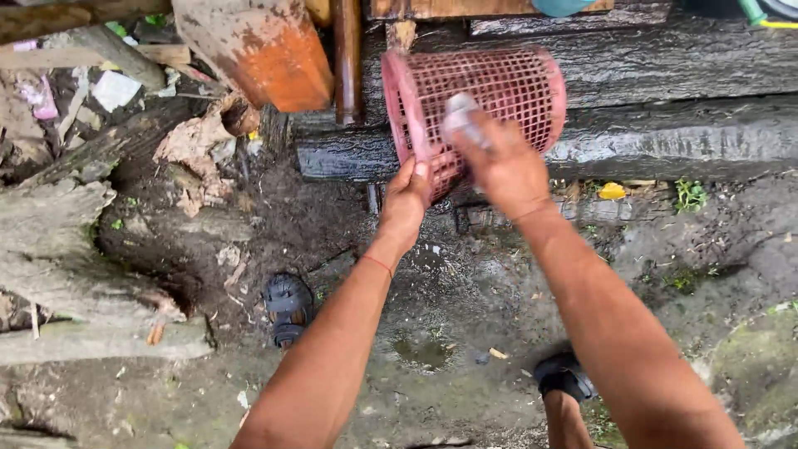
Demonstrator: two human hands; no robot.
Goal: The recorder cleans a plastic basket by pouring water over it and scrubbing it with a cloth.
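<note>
A person is standing on wet, muddy ground and holding a pink plastic mesh basket tipped on its side, with its open mouth facing left and toward the camera and its closed base pointing right. The basket is lying against a dark, wet timber beam that is running across the upper part of the view.

The left hand is gripping the basket's rim at its lower edge, with the thumb lying against the rim; the basket is thus sitting just above and to the right of this hand. A thin red string is circling the left wrist.

The right hand is closing around a pale, blurred object, possibly a cloth or sponge, and is pressing it against the basket's mesh wall; whether it is on the inner or outer face cannot be told. The basket is lying directly behind and above this hand, in contact with it.

Two feet in dark sandals are showing below: one left of the left forearm, the other under the right forearm. An orange, worn block is leaning at the upper left, beside rough logs and scattered litter.
</note>
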